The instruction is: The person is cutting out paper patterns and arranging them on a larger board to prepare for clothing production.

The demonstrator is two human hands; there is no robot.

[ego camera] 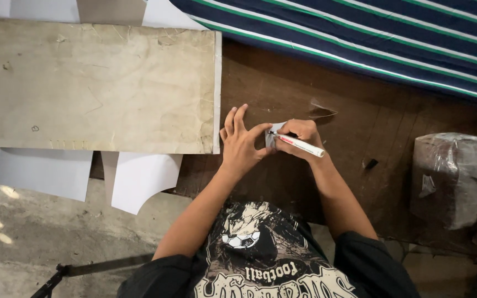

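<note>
A dark wooden desk (360,127) fills the middle. At 10 o'clock lies a big worn tan board (95,83), with white paper sheets (139,176) sticking out from under its lower edge. At 1 o'clock a navy cloth with green and white stripes (371,33) drapes over the desk's far side. At 3 o'clock sits a bulky grey-brown package wrapped in clear plastic (449,176), blocky with rounded corners.

At the centre, the left hand (239,144) pins a small pale slip of paper (274,132) to the desk, thumb and forefinger pinched on its edge, the other fingers spread up toward 12 o'clock. Just beside it, the right hand (303,133) has its grip clamped on a white marker with a red band (300,144), tip touching the slip, barrel pointing to 4 o'clock.
</note>
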